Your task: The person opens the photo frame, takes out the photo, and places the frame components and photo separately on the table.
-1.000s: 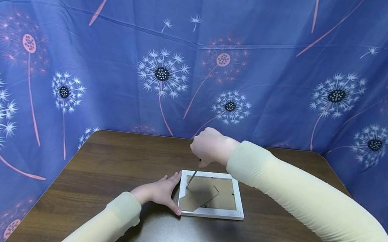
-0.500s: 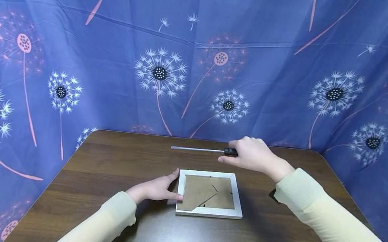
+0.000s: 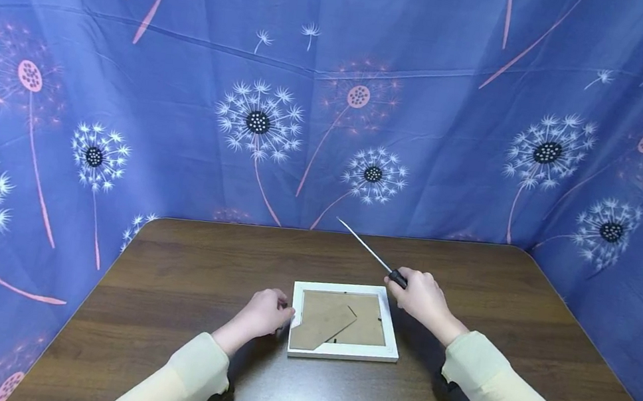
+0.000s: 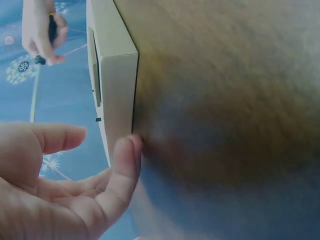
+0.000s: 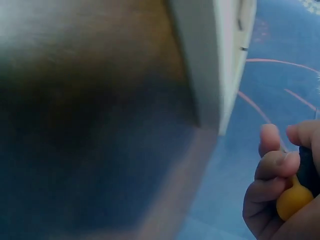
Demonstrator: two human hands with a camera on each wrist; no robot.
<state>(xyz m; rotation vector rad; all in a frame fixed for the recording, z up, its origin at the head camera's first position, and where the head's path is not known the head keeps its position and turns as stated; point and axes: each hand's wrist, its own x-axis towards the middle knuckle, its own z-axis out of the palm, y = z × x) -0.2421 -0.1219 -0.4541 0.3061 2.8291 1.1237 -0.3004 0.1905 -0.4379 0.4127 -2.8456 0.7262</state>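
A white picture frame (image 3: 348,350) lies face down on the table, its brown backing board (image 3: 319,317) and cut-out stand flap showing. At its left edge is my left hand (image 3: 262,313). In the left wrist view a bent finger (image 4: 127,155) of it meets the frame's side, thumb apart and nothing gripped. My right hand (image 3: 420,299) grips a flat-blade screwdriver (image 3: 372,252) by its black handle near the frame's upper right corner. The long metal shaft points up and left, away from the frame. The handle's yellow end (image 5: 294,201) shows in the right wrist view.
The frame rests around the middle of a dark wooden table (image 3: 193,265) with rounded far corners. A blue curtain (image 3: 202,92) printed with dandelions hangs behind the table and along both sides. Small dark tabs (image 3: 379,319) sit on the frame's inner edge.
My right hand has lifted the screwdriver off the frame's left inner edge and moved right, tip now up. My left hand has drawn off the frame's left rim and its fingers have bent.
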